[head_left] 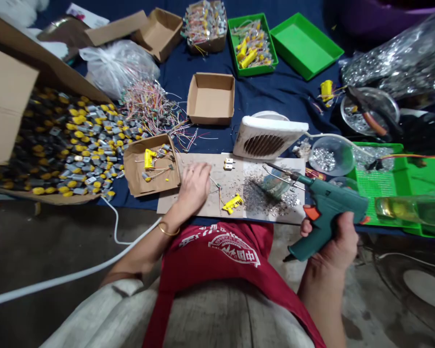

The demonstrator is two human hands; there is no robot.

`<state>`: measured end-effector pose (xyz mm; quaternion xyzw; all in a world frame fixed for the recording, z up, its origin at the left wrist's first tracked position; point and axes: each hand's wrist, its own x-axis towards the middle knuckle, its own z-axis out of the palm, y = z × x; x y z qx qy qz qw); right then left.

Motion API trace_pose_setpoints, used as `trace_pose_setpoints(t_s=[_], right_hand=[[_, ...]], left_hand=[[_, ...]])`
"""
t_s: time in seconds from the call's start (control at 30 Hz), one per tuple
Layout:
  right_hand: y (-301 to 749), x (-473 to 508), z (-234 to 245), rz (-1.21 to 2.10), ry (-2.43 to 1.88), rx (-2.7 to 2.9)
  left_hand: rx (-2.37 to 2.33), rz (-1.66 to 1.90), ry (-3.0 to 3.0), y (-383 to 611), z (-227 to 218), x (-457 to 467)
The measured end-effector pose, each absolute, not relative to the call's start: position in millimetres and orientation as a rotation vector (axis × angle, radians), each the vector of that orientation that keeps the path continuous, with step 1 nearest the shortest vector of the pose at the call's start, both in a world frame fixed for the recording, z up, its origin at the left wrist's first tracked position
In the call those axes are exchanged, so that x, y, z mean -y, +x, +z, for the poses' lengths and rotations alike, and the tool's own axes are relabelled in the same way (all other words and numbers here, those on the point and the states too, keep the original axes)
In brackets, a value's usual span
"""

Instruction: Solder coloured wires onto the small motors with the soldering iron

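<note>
My right hand point(338, 239) grips a green soldering gun point(328, 205) with an orange trigger; its thin metal tip points left over the work board. My left hand point(194, 186) rests on the cardboard work board point(217, 169), fingers bent and close together; what is under them is hidden. Thin wires with a tiny circuit board point(218, 186) run out beside its fingers. Just right of them lies a yellow plastic gun-shaped shell point(232, 204). Two small white-and-metal pieces point(228, 164) sit farther back on the board. Dark crumbs and solder bits point(264, 191) cover its right part.
Left is a big carton of small motors point(90, 145), with a small box point(130, 166) of parts beside it. A wire heap point(152, 106), an open box point(210, 99) and a white vented unit point(270, 137) stand behind. Green trays point(380, 193) stand right. A white cable point(94, 270) crosses lower left.
</note>
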<state>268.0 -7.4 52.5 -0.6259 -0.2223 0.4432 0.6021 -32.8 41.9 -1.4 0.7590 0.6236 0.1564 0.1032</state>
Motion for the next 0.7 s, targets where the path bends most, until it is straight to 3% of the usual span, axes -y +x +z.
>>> trace_pose_setpoints(t_s=[0.23, 0.53, 0.7], right_hand=[[274, 9, 46, 0.989, -1.423, 0.467], [279, 12, 44, 1.016, -1.435, 0.434], [272, 20, 38, 1.043, -1.421, 0.488]], left_hand=[[-1.483, 0.322, 2.243, 6, -5, 3], [-1.325, 0.349, 2.286, -32, -1, 3], [-1.633, 0.58, 2.083, -62, 3, -9]])
